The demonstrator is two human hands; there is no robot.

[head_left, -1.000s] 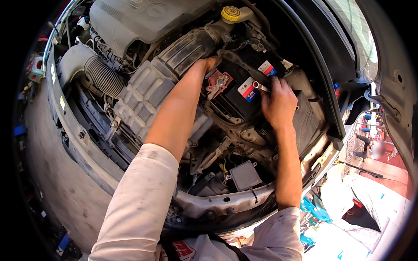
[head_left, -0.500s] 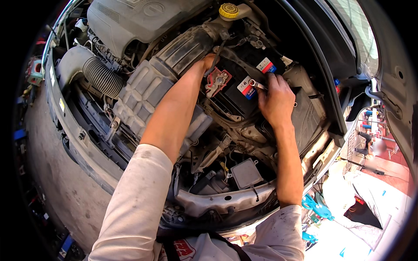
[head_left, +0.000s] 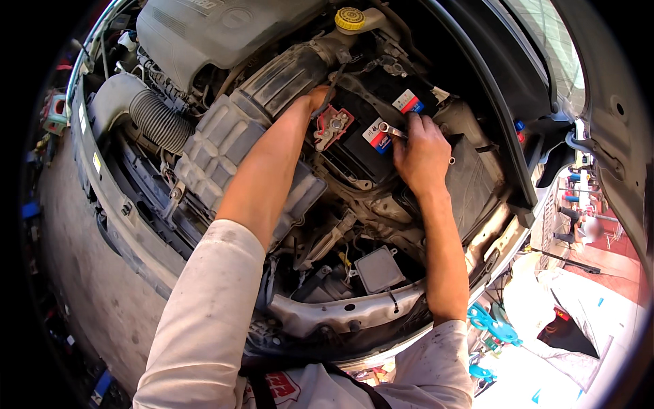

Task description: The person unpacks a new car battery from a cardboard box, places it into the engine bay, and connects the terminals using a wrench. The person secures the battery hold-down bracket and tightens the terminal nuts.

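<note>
A black car battery (head_left: 366, 154) with red, white and blue labels sits in the engine bay. My right hand (head_left: 422, 151) rests over its right side, fingers closed round a wrench (head_left: 392, 130). One ring end of the wrench pokes out over a label, and a second shiny ring shows beyond the wrist. My left hand (head_left: 317, 98) reaches down between the battery and the ribbed air duct (head_left: 283, 83), beside a dark cable. Its fingers are hidden, so whatever they touch cannot be seen. Close to that hand, a red terminal cover with a metal clamp (head_left: 334, 127) stands at the battery's left edge.
A grey air filter housing (head_left: 221, 140) lies left of my left forearm, with a corrugated hose (head_left: 160, 120) beyond it. The engine cover (head_left: 225, 31) and a yellow cap (head_left: 350, 19) are at the far side. The metal front crossmember (head_left: 347, 310) runs below my arms. Another person (head_left: 582, 230) is far right.
The whole view has shifted slightly to the left. Both hands keep nearly the same places at the battery, and the wrench stays in my right hand.
</note>
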